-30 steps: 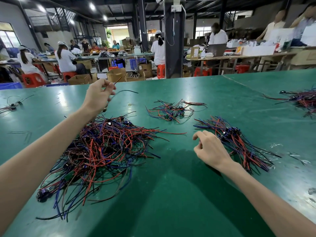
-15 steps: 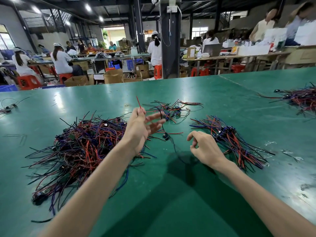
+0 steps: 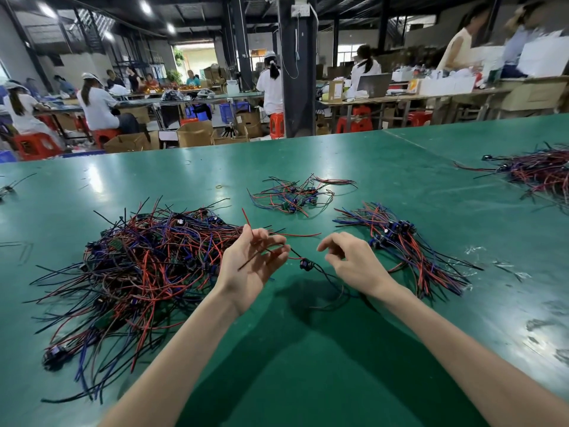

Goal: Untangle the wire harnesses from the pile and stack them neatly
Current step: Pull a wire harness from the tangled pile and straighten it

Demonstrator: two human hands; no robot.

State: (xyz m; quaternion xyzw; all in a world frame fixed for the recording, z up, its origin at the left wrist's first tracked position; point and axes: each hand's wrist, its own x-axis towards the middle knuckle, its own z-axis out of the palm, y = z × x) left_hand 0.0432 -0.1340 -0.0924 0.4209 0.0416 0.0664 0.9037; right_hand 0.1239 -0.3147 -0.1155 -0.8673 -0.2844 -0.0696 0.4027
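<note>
Head view: the left hand (image 3: 252,263) is held palm-up above the green counter (image 3: 308,365), just right of the tangled pile (image 3: 147,266) of red, blue and black wire harnesses. Its fingers (image 3: 277,241) are curled narrowly around the wires of a single harness (image 3: 247,221). One red wire end projects upward past the thumb. The dark connector (image 3: 306,265) of this harness hangs just beyond the fingertips, between the two hands, and thin dark wires trail from it down toward the right wrist.

The right hand (image 3: 354,260) is near the connector but apart from it. Its fingers are loosely curled, moderately wide, and hold nothing.

The sorted stack (image 3: 425,266) lies just beyond the right hand. Its wires run roughly parallel and its connectors are grouped at the far end. Contact between this hand and the stack cannot be determined.

A small cluster (image 3: 295,195) of harnesses lies farther back on the counter, between pile and stack. A separate bundle (image 3: 538,171) lies at the far right edge, well apart.
</note>
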